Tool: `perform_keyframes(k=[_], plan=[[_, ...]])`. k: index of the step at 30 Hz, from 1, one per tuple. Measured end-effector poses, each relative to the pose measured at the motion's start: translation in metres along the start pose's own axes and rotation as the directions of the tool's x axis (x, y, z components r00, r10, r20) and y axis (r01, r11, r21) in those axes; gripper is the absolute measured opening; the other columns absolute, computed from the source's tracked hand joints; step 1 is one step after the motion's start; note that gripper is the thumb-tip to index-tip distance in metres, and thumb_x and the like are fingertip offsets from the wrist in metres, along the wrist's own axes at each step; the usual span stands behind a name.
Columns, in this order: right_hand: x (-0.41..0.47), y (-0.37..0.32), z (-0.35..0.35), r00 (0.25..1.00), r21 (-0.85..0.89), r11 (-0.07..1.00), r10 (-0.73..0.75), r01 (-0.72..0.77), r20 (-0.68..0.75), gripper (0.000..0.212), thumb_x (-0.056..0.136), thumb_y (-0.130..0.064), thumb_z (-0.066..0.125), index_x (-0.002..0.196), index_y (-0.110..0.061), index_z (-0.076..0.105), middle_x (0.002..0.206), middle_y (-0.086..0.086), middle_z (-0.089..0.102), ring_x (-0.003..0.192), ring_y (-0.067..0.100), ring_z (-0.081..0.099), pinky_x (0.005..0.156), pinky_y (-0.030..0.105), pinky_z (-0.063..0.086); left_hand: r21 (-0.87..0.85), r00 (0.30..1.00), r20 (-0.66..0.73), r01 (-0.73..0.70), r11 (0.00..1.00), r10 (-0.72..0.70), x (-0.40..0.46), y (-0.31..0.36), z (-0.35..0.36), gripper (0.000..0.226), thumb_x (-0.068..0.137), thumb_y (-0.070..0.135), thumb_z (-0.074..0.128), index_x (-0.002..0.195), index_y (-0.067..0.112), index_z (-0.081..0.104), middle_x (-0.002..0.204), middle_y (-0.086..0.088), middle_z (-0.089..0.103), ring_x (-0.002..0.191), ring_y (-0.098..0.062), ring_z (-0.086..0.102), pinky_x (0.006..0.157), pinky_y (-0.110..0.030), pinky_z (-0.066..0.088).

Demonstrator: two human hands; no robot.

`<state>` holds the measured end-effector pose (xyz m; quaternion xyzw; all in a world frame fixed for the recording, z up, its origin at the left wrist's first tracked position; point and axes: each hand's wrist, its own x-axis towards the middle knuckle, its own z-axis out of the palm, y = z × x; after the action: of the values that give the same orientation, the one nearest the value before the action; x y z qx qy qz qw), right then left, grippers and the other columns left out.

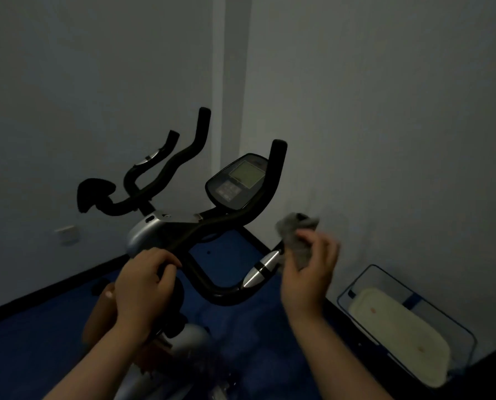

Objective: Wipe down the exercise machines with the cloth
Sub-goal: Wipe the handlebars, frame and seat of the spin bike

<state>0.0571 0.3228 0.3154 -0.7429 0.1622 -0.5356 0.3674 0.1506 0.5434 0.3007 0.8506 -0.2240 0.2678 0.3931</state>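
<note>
An exercise bike (154,229) with black handlebars and a silver-grey body stands in a dim room corner. Its console (238,180) with a pale screen faces me. My left hand (145,281) grips the near left part of the black handlebar. My right hand (310,272) holds a grey cloth (295,235) against the right handlebar end, just past the silver pulse-sensor grip (262,268). The right hand and cloth are blurred.
Grey walls close in behind and to the right of the bike. A wire-framed bin (414,287) with a pale liner sits on the blue floor at the right wall. A wall socket (66,233) is low on the left wall.
</note>
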Motion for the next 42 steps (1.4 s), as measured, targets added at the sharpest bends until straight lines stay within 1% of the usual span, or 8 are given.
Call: perform_keyframes(k=[4, 9, 15, 20, 28, 33, 38, 42], plan=[[-0.019, -0.002, -0.006, 0.995, 0.099, 0.993, 0.049, -0.058, 0.090, 0.034, 0.079, 0.010, 0.069, 0.098, -0.017, 0.061, 0.107, 0.002, 0.047, 0.097, 0.000, 0.053, 0.082, 0.008, 0.045, -0.013, 1.000, 0.005, 0.006, 1.000, -0.006, 0.000, -0.001, -0.001, 0.029, 0.078, 0.031, 0.039, 0.069, 0.022, 0.065, 0.069, 0.011, 0.059, 0.064, -0.010, 0.054, 0.056, -0.035, 0.044], [0.015, 0.000, -0.002, 0.997, 0.070, 0.997, 0.041, -0.036, -0.071, 0.030, 0.080, 0.007, 0.069, 0.104, -0.010, 0.062, 0.111, 0.003, 0.046, 0.101, -0.003, 0.051, 0.087, 0.006, 0.041, 0.020, 1.000, 0.009, 0.012, 1.000, -0.012, 0.000, 0.001, 0.000, 0.026, 0.078, 0.029, 0.041, 0.069, 0.023, 0.065, 0.071, 0.011, 0.060, 0.065, -0.012, 0.054, 0.057, -0.032, 0.042], [-0.027, -0.006, -0.020, 0.970, 0.071, 0.997, 0.007, -0.025, 0.245, 0.039, 0.081, 0.002, 0.072, 0.096, -0.033, 0.060, 0.107, -0.013, 0.047, 0.095, -0.005, 0.053, 0.077, 0.001, 0.041, 0.022, 1.000, 0.005, 0.007, 1.000, -0.007, 0.001, 0.000, 0.000, 0.026, 0.077, 0.032, 0.039, 0.067, 0.026, 0.063, 0.069, 0.013, 0.058, 0.062, -0.008, 0.052, 0.055, -0.030, 0.040], [0.043, 0.001, -0.032, 0.993, -0.183, 0.977, -0.117, 0.113, -0.012, 0.032, 0.083, -0.001, 0.071, 0.112, -0.012, 0.068, 0.115, -0.002, 0.048, 0.105, 0.018, 0.052, 0.091, 0.016, 0.043, -0.001, 1.000, 0.011, -0.012, 1.000, 0.012, -0.001, -0.002, -0.001, 0.024, 0.078, 0.030, 0.040, 0.068, 0.027, 0.062, 0.070, 0.015, 0.058, 0.063, -0.001, 0.049, 0.056, -0.027, 0.038], [0.043, -0.006, -0.025, 0.829, -0.385, 0.768, -0.325, 0.513, 0.455, 0.034, 0.075, -0.003, 0.073, 0.108, -0.012, 0.072, 0.110, 0.003, 0.064, 0.103, 0.018, 0.048, 0.069, 0.033, 0.055, -0.019, 0.996, 0.038, -0.075, 0.997, 0.075, 0.002, -0.001, -0.005, 0.023, 0.076, 0.029, 0.041, 0.065, 0.028, 0.061, 0.067, 0.014, 0.058, 0.059, -0.009, 0.050, 0.055, -0.031, 0.038], [0.045, -0.024, -0.009, 0.935, -0.539, 0.777, -0.179, 0.326, 0.307, 0.033, 0.080, -0.010, 0.074, 0.113, -0.012, 0.069, 0.110, 0.001, 0.062, 0.105, 0.019, 0.044, 0.066, 0.034, 0.053, 0.039, 0.979, 0.141, -0.152, 0.988, 0.145, 0.004, -0.004, -0.005, 0.022, 0.076, 0.031, 0.041, 0.066, 0.031, 0.060, 0.067, 0.015, 0.057, 0.060, -0.011, 0.054, 0.057, -0.029, 0.035], [0.044, -0.032, -0.007, 0.745, -0.510, 0.693, -0.059, 0.510, 0.664, 0.020, 0.090, -0.022, 0.064, 0.108, -0.019, 0.069, 0.103, -0.002, 0.062, 0.102, 0.019, 0.049, 0.068, 0.039, 0.054, -0.025, 0.936, 0.186, -0.298, 0.954, 0.298, -0.002, -0.018, -0.009, 0.020, 0.080, 0.028, 0.042, 0.078, 0.029, 0.062, 0.076, 0.016, 0.060, 0.069, -0.009, 0.054, 0.067, -0.026, 0.026], [0.044, -0.048, 0.003, 0.883, -0.669, 0.673, 0.052, 0.314, 0.466, 0.019, 0.094, -0.025, 0.058, 0.109, -0.018, 0.067, 0.110, -0.002, 0.057, 0.110, 0.018, 0.046, 0.075, 0.033, 0.047, -0.138, 0.930, 0.128, -0.328, 0.934, 0.346, -0.005, -0.025, -0.013, 0.020, 0.082, 0.023, 0.045, 0.080, 0.024, 0.064, 0.078, 0.012, 0.062, 0.075, -0.007, 0.050, 0.074, -0.023, 0.026]])
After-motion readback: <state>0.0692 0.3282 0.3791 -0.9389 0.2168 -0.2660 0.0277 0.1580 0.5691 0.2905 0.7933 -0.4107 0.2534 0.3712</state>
